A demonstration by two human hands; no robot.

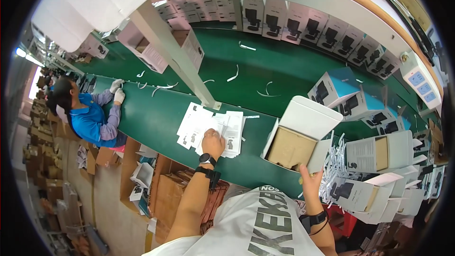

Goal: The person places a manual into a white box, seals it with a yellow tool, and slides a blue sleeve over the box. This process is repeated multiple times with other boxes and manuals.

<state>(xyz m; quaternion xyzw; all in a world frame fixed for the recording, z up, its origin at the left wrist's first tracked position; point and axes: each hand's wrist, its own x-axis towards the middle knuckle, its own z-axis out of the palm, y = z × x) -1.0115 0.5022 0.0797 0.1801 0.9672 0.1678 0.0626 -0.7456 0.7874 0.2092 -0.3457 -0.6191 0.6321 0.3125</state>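
My left hand (pixel 213 144) reaches onto the piles of printed white leaflets (pixel 232 138) on the green bench. Its fingers are drawn together over the top sheets at the edge of one pile. An open white carton (pixel 304 109) stands to the right, lid raised, with a brown cardboard insert (pixel 290 148) inside. My right hand (pixel 311 185) is at the carton's near right corner, thumb up at the near wall and fingers along the side flap. Part of those fingers is hidden. Something small and yellowish shows beside the right thumb, too small to name.
A grey post (pixel 173 54) rises behind the leaflets. More open cartons (pixel 379 154) and shredded white strips (pixel 334 168) crowd the right. Printed boxes (pixel 294 22) line the far side. A co-worker in blue (pixel 90 116) wearing white gloves works at the left. Brown cartons (pixel 175 196) stand below the bench.
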